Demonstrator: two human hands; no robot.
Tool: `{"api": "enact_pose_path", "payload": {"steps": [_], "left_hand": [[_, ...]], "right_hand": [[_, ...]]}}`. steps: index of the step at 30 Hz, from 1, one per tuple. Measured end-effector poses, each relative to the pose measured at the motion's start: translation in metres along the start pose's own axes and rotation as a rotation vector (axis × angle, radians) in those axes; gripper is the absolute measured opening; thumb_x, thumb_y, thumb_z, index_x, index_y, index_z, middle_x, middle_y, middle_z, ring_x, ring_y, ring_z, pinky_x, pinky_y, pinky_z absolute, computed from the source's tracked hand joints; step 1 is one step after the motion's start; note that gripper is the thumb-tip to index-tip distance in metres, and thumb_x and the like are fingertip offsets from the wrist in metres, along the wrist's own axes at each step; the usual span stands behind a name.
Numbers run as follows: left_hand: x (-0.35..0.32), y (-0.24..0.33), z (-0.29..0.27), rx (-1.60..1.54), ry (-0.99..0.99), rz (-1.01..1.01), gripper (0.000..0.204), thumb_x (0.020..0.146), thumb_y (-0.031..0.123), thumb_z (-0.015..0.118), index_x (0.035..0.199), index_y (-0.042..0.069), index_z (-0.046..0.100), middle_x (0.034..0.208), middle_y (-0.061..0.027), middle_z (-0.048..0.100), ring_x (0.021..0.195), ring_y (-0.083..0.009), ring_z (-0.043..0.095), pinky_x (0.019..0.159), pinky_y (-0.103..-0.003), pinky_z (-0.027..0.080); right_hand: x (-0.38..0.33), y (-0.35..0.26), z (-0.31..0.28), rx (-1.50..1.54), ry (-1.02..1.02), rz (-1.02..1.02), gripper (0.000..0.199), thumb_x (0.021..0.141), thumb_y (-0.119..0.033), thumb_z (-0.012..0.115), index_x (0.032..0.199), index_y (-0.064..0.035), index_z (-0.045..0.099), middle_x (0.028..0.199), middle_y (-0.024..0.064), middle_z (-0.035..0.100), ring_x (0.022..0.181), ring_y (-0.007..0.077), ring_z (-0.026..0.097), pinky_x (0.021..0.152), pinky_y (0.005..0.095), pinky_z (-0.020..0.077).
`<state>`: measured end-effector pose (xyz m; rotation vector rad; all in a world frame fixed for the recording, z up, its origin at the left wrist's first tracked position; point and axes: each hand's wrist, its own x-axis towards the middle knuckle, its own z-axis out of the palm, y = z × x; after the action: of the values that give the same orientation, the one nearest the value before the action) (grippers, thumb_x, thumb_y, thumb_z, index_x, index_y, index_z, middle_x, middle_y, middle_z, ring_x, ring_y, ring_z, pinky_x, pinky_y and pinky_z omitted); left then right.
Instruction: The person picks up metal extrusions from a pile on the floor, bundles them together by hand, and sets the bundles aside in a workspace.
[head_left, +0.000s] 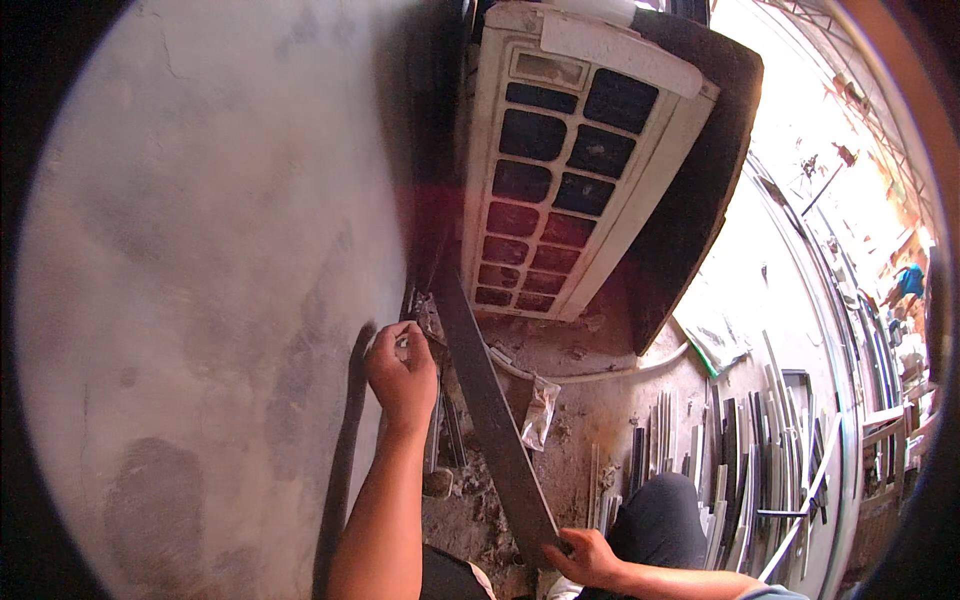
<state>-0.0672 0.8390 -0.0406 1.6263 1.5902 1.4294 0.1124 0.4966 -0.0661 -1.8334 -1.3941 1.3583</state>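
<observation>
My right hand is closed around the near end of a long, flat dark bar. The bar slants up and left, its far end reaching toward the shadowed corner beside the white grilled unit. Close to the grey wall, my left hand is raised with its fingers curled in a pinch. Something small and pale shows between those fingers, too small to name. The left hand is to the left of the bar, apart from it.
A dark curved panel stands along the unit's right side. Below it a pale hose crosses the dirty floor, with a crumpled plastic bag nearby. Many long strips lie bunched at the right. My knee shows beside them.
</observation>
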Motion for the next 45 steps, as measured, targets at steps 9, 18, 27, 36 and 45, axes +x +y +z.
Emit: {"api": "enact_pose_path", "payload": {"steps": [9, 18, 27, 36, 45], "left_hand": [[-0.006, -0.019, 0.029, -0.007, -0.236, -0.118, 0.036, 0.098, 0.039, 0.063, 0.111, 0.005, 0.067, 0.105, -0.0139, 0.071, 0.094, -0.0291, 0.07, 0.081, -0.045, 0.054], [-0.016, -0.011, 0.07, -0.273, -0.706, -0.902, 0.052, 0.092, 0.04, 0.072, 0.126, 0.003, 0.058, 0.114, -0.0099, 0.065, 0.094, -0.024, 0.061, 0.086, -0.041, 0.053], [-0.034, 0.034, 0.075, -0.655, -0.639, -0.893, 0.038, 0.087, 0.033, 0.079, 0.111, 0.008, 0.063, 0.097, -0.003, 0.066, 0.073, -0.0175, 0.06, 0.074, -0.038, 0.051], [-0.049, 0.075, 0.077, -0.651, -0.496, -0.778, 0.048, 0.085, 0.035, 0.081, 0.118, 0.01, 0.058, 0.113, -0.0037, 0.061, 0.096, -0.0199, 0.058, 0.078, -0.038, 0.047], [-0.053, 0.06, 0.067, -1.296, -0.627, -0.583, 0.068, 0.094, 0.05, 0.067, 0.146, 0.011, 0.046, 0.141, -0.0046, 0.056, 0.124, -0.0239, 0.055, 0.104, -0.04, 0.043]], "right_hand": [[-0.1, -0.008, -0.126, 0.42, -0.218, 0.342, 0.028, 0.099, -0.018, 0.067, 0.115, 0.0051, 0.068, 0.097, -0.0019, 0.069, 0.087, 0.0049, 0.057, 0.076, 0.0251, 0.0483], [-0.193, 0.008, -0.197, 0.519, -0.274, 0.297, 0.029, 0.1, -0.012, 0.066, 0.12, 0.0081, 0.066, 0.101, 0.0022, 0.07, 0.092, 0.0078, 0.058, 0.085, 0.0265, 0.0491], [-0.217, 0.055, -0.225, 0.592, 0.078, 0.36, 0.024, 0.092, -0.023, 0.076, 0.096, 0.0003, 0.071, 0.086, -0.0016, 0.068, 0.081, 0.0074, 0.06, 0.075, 0.0262, 0.047], [-0.228, 0.098, -0.216, 0.675, 0.364, 0.412, 0.027, 0.083, -0.018, 0.082, 0.101, -0.0022, 0.07, 0.093, 0.0, 0.069, 0.089, 0.0109, 0.062, 0.086, 0.0285, 0.0477], [-0.257, 0.101, -0.224, 0.554, 0.317, 0.333, 0.032, 0.082, -0.026, 0.082, 0.097, 0.0003, 0.071, 0.086, 0.0044, 0.07, 0.08, 0.0148, 0.064, 0.075, 0.0308, 0.0496]]}}
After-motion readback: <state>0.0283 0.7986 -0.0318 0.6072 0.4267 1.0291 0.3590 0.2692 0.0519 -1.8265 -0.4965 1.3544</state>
